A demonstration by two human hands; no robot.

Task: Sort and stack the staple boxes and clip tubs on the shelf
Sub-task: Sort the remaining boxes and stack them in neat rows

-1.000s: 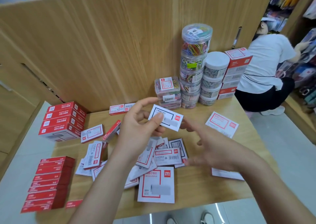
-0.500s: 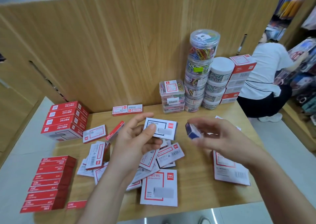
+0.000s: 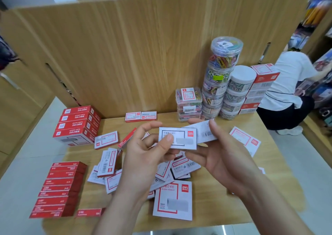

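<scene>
We hold two small staple boxes above the middle of the wooden shelf (image 3: 212, 195). The dark-bordered staple box (image 3: 177, 138) sits in our left hand (image 3: 149, 155), its long axis running 9 to 3 o'clock, printed face up toward us, the red logo at its 3 o'clock end. Our left thumb presses on its face near the 8 o'clock corner while the fingers curl beneath, closed narrowly on it.

Our right hand (image 3: 228, 161) pinches a second staple box (image 3: 204, 131), barcode side showing, tilted with its long axis from about 8 to 2 o'clock; the thumb is on its 2 o'clock end and the fingers are behind. Its lower end touches or overlaps the first box's 3 o'clock edge.

Below the hands lies a loose pile of staple boxes (image 3: 167, 173). At 9 o'clock stand the red box stacks (image 3: 77, 125), and at 1 o'clock the clip tubs (image 3: 222, 69) stand stacked against the back panel (image 3: 143, 55).
</scene>
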